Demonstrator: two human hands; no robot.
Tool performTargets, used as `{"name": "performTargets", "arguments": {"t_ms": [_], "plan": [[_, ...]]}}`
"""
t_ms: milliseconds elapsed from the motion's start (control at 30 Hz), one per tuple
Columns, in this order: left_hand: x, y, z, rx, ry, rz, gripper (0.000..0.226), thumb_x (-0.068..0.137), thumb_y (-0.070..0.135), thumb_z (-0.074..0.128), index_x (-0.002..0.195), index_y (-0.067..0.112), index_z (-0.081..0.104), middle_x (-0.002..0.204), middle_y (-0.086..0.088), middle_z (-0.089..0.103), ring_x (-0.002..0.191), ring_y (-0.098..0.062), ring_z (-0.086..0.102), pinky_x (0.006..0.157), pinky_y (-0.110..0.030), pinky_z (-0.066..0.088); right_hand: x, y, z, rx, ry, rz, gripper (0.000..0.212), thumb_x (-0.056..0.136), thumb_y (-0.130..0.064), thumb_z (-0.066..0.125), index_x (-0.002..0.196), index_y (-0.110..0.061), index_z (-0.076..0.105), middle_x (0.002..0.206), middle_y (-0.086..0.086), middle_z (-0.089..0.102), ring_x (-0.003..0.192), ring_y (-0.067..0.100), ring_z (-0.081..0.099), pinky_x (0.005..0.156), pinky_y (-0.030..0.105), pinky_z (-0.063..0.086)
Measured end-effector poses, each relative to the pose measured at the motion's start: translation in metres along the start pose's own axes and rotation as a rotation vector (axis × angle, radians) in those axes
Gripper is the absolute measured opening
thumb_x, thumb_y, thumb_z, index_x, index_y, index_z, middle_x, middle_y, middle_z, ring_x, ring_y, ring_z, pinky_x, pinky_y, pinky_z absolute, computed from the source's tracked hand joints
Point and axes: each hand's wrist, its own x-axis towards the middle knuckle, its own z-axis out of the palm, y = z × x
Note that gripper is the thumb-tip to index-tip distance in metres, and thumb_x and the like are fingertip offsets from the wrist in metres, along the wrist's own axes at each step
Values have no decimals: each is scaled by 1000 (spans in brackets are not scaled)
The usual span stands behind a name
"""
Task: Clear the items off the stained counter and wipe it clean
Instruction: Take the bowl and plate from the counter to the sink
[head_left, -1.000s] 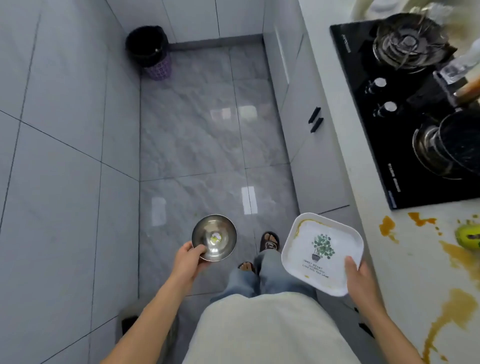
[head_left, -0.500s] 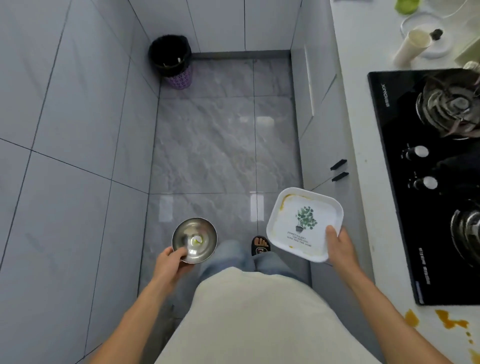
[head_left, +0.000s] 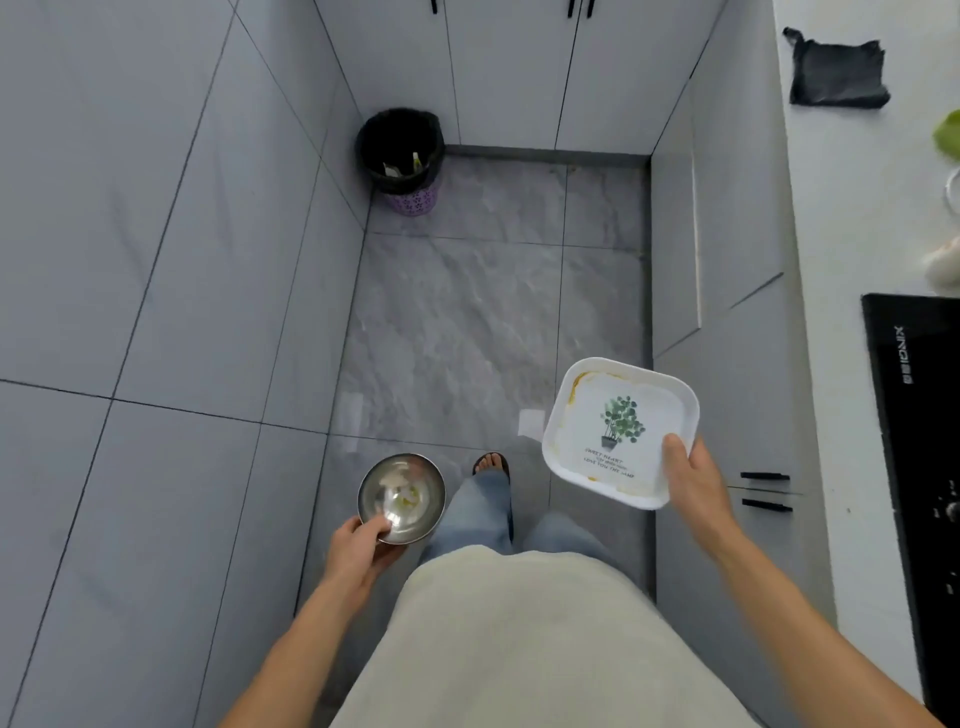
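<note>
From the head view we see our left grip (head_left: 358, 545) pinching the rim of a small metal bowl (head_left: 401, 498) with yellow-green bits inside. Our right grip (head_left: 691, 480) is clamped on a white square plate (head_left: 621, 430) with a plant picture and yellow smears. Both are over the floor, beside the surface (head_left: 852, 218). The black bin (head_left: 400, 148) holds scraps.

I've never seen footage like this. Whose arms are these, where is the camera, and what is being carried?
No machine here: a person wears a camera on the head, looking down at their own arms. The left hand grips a small steel bowl by its rim. The right hand holds a white square plate with a plant picture and yellowish smears. Below is the kitchen floor, with a black bin in the corner. At right runs the counter, with a dark cloth and a black stove.
</note>
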Motion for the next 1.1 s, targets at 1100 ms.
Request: {"name": "performTargets", "arguments": {"t_ms": [1100], "plan": [[152,410,202,97,9,6,9,90,-2,62,98,-3,66,91,-20,69,81,-29,67,66,-35,60,363,-348,41,78,-11,-21,26,111,-30,43,124,-17,62,115,-1,72,101,14,68,81,28,53]]}}
